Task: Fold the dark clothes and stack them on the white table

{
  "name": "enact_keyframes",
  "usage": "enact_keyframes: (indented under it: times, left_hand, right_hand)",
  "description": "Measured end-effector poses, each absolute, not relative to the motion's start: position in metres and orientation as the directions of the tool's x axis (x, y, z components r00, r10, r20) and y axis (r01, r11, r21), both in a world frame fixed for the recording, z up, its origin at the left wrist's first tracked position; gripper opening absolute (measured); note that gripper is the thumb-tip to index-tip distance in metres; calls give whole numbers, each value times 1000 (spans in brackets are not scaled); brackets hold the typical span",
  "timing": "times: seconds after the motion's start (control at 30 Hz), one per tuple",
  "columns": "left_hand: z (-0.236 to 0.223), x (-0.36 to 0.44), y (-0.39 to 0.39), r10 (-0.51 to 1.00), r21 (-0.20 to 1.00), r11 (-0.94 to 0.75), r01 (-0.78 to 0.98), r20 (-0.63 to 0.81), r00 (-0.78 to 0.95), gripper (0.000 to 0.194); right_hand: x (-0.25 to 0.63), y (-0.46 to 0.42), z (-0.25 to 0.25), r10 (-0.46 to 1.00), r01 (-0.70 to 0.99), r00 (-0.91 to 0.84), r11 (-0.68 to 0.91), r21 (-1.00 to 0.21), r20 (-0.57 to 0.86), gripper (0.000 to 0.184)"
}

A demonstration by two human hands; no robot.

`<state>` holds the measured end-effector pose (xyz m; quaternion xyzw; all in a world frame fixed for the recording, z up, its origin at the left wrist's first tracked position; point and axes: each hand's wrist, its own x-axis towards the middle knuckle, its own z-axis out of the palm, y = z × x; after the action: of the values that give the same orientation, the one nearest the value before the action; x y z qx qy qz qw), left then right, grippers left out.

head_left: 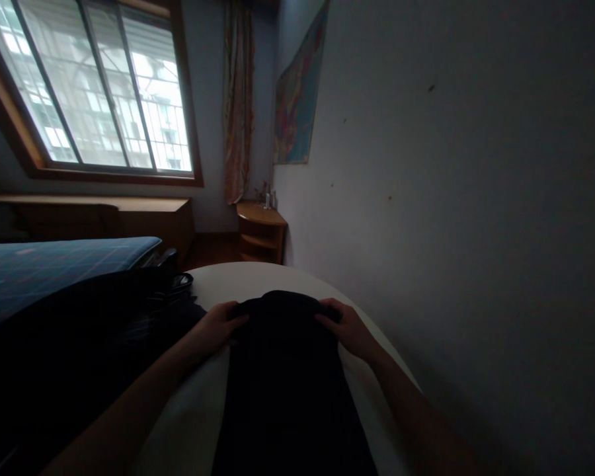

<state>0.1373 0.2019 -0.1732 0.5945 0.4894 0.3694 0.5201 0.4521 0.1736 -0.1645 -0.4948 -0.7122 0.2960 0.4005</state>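
Note:
A black garment lies lengthwise over the pale rounded table, its far end showing a slightly raised, curved edge. My left hand pinches the garment's far left corner between thumb and fingers. At the far right corner, my right hand grips the cloth in the same way. The near end of the garment runs out of the bottom of the view. Its kind is hard to make out in the dim light.
A dark heap of cloth lies at the left, beside the table. Behind it is a bed with a blue checked cover. A wooden corner shelf stands farther back. The white wall borders the table's right side.

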Motion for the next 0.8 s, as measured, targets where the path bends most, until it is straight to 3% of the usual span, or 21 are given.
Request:
enact_keyframes:
  times: [0.1,0.3,0.5,0.8]
  left_hand:
    - [-167,140,197,971,992,99,79,-113,209,39]
    - [-152,151,202,968,997,78,-20,-71,242,43]
    - [-119,159,219,977,993,114,40,-119,179,32]
    - [-113,151,213,940,990,9,139,-56,337,27]
  right_hand:
    - [453,173,-158,933,511,-188,360,-781,307,30]
    - [459,196,-137,915,538,-223,404,-740,337,27]
    - [467,217,-111,920,515,-238,390,-763,310,27]
    - [470,174,-95,900,627,-285,435,-646,330,25]
